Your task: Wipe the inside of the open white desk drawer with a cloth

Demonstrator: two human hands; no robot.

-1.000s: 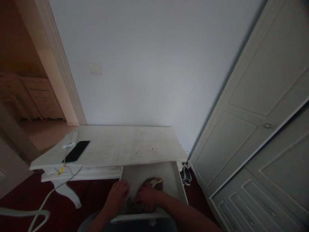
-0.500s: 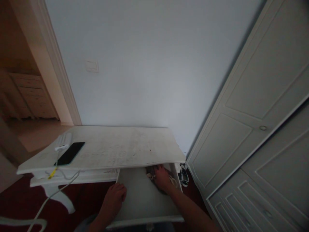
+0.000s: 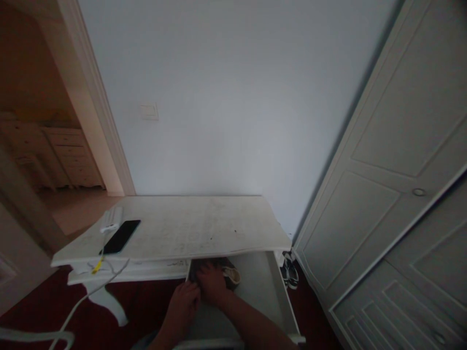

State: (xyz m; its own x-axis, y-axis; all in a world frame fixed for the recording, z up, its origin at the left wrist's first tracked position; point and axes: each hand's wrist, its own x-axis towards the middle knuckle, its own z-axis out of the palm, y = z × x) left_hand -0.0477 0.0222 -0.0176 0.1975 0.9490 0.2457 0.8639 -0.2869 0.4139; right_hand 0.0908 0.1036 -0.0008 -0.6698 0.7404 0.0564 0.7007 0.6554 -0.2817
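Observation:
An open white drawer point(image 3: 259, 291) juts out from beneath the white table point(image 3: 204, 223). Inside it, toward the back left corner, lies a dark, soft-looking item with a beige edge or strap point(image 3: 233, 276); its exact kind is unclear. My right hand point(image 3: 213, 282) is over this item, fingers curled onto it and partly out of sight. At the drawer's left side wall, my left hand point(image 3: 186, 297) has its fingers bent over the top edge, close beside my right hand.
On the tabletop at left lie a black phone point(image 3: 120, 236) and a white power strip point(image 3: 111, 219), with a white cable point(image 3: 87, 295) hanging down. Dark shoes point(image 3: 290, 272) stand on the red floor right of the table. A white wardrobe point(image 3: 368, 218) rises at right.
My right hand has moved from the drawer's right side to its left, and the dark item has shifted left with it. My left hand stays at the left edge. The view has shifted slightly.

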